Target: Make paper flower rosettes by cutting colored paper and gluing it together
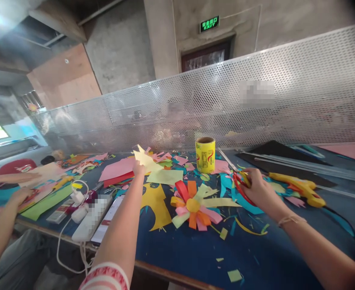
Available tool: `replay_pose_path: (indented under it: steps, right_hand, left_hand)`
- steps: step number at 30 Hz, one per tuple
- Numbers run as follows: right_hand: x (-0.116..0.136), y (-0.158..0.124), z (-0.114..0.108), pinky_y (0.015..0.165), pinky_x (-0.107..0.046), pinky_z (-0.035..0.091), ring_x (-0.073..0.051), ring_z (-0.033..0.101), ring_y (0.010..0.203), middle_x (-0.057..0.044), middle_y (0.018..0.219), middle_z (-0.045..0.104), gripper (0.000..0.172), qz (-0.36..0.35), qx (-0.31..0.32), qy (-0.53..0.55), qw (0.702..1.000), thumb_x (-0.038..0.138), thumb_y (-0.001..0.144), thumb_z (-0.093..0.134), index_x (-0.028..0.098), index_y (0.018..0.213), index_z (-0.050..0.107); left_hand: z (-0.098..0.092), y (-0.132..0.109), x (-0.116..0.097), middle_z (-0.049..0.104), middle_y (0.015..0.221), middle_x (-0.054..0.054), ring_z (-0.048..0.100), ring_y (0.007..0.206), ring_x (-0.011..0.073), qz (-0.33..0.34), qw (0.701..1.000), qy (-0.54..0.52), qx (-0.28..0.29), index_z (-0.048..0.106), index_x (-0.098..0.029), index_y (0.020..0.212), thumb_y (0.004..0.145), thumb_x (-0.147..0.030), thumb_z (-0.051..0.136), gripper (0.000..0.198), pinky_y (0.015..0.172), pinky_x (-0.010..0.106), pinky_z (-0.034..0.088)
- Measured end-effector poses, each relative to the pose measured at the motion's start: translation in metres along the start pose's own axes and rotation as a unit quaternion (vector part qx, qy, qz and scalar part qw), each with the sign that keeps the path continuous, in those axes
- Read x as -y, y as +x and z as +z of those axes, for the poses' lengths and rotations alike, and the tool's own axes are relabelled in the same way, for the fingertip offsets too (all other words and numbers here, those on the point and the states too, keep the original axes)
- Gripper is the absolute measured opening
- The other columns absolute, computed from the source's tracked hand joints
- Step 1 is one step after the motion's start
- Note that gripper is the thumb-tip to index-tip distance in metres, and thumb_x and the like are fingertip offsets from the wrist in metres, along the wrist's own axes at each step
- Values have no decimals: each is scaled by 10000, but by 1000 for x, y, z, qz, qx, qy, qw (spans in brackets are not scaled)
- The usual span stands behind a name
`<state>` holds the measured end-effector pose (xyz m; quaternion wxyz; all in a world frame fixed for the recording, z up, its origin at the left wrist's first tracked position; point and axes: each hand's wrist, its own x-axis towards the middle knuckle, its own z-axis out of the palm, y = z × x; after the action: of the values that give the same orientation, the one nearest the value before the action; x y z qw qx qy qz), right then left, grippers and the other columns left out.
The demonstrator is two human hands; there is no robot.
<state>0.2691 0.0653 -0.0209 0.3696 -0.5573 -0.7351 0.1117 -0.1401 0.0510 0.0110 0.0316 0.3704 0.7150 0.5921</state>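
Note:
My left hand [139,168] reaches across the table with its fingers closed on a pale yellow piece of paper [147,160], its pointed corner sticking up. In my right hand [257,187] is a pair of scissors [237,183] with red and yellow handles, blades pointing away to the upper left. Between my arms lies a paper flower [193,204] with looped and straight strips in several colours. A cut yellow sheet [157,205] rests beside it, and a pale green sheet [167,177] lies just past that.
A yellow tape roll [205,156] stands upright behind the flower. On the right lies a yellow glue gun [300,187] with a black cord. A white power strip [89,219] and a phone [108,219] sit left. Another person's hand [20,197] works at far left. A perforated metal screen [153,108] runs behind.

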Motion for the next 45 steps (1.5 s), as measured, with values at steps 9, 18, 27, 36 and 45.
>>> replay_pose_path:
  steps: [9,18,27,36,45]
  right_hand:
    - [27,-14,4,591,-270,433,-143,483,649,-5,795,518,485,-107,65,218,968,509,764,568,228,1091,345]
    - [49,-31,-10,720,-321,465,-188,529,810,-54,947,564,441,-122,176,170,962,488,805,525,223,1119,366]
    - [48,-28,-22,764,-317,454,-189,524,847,-40,950,549,428,-123,244,153,950,491,800,537,211,1107,437]
    - [38,-21,-31,733,-303,464,-183,537,833,-48,963,576,415,-149,262,136,944,480,790,556,210,1098,490]
    - [49,-23,-39,698,-309,453,-172,529,773,-41,897,585,428,-159,289,120,936,525,785,560,197,1056,515]
  left_hand:
    - [1,-52,-50,354,552,-33,424,576,131,197,980,-31,-14,384,-204,601,865,-297,448,288,611,246,354]
    - [-2,-114,-59,239,573,-51,263,515,104,128,985,-111,33,268,-215,629,883,-414,415,354,490,243,260]
    - [-6,-122,-57,239,551,-47,286,509,108,175,973,-68,137,257,-212,595,862,-419,442,385,505,249,250]
    - [-11,-117,-55,248,546,-46,305,493,100,199,954,-55,215,276,-204,591,848,-437,455,390,484,234,250]
    - [-13,-115,-52,296,562,-41,334,511,100,199,947,-45,250,348,-196,604,848,-431,454,355,498,222,277]
